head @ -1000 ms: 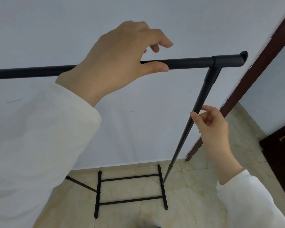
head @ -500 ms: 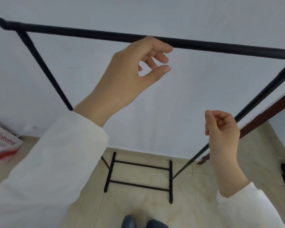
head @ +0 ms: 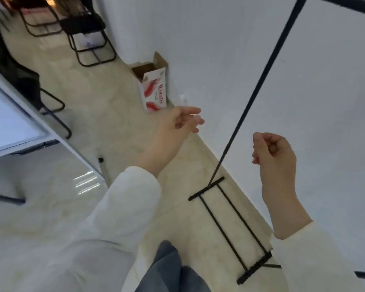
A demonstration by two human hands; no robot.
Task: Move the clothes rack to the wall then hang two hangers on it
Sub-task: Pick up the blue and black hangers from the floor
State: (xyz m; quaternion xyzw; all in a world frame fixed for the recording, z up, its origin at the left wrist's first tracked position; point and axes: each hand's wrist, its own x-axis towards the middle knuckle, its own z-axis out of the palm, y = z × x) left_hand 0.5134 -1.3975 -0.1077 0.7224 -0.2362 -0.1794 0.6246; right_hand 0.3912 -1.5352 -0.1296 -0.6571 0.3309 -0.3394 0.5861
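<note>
Black clothes rack (head: 259, 89) stands against the wall (head: 219, 49), left hand (head: 178, 125) loosely spread, right hand (head: 272, 152) curled, both empty beside its upright.

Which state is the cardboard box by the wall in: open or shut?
Open: the cardboard box stands with its top flaps up, showing the brown inside; contents cannot be told.

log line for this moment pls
rack: at wall, no hangers seen | left hand: empty, off rack | right hand: empty, loosely curled, off rack
</note>
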